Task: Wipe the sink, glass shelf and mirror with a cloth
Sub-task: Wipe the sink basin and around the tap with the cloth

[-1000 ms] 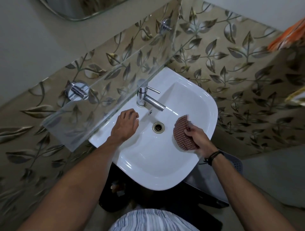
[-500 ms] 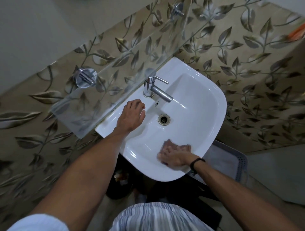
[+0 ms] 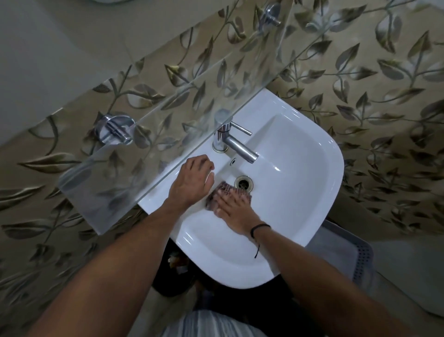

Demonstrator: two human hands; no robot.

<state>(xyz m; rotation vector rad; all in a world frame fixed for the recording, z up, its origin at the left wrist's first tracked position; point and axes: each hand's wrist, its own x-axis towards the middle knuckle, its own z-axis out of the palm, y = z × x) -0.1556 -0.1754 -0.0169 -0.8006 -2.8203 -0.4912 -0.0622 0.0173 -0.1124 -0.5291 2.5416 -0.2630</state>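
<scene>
A white sink hangs on a leaf-patterned wall. My right hand presses a reddish checked cloth flat against the basin, just left of the drain. The cloth is blurred and mostly under my fingers. Resting on the sink's back rim beside the chrome tap, my left hand holds nothing, fingers slightly curled. The glass shelf runs diagonally above the sink's back edge. Only a sliver of the mirror shows at the top edge.
Two chrome brackets hold the shelf. A grey perforated basket stands on the floor right of the sink. A dark bin sits under the basin. The tap spout overhangs the drain.
My right hand has swept the cloth from the basin's front wall back and left to beside the drain. My left hand has stayed on the rim.
</scene>
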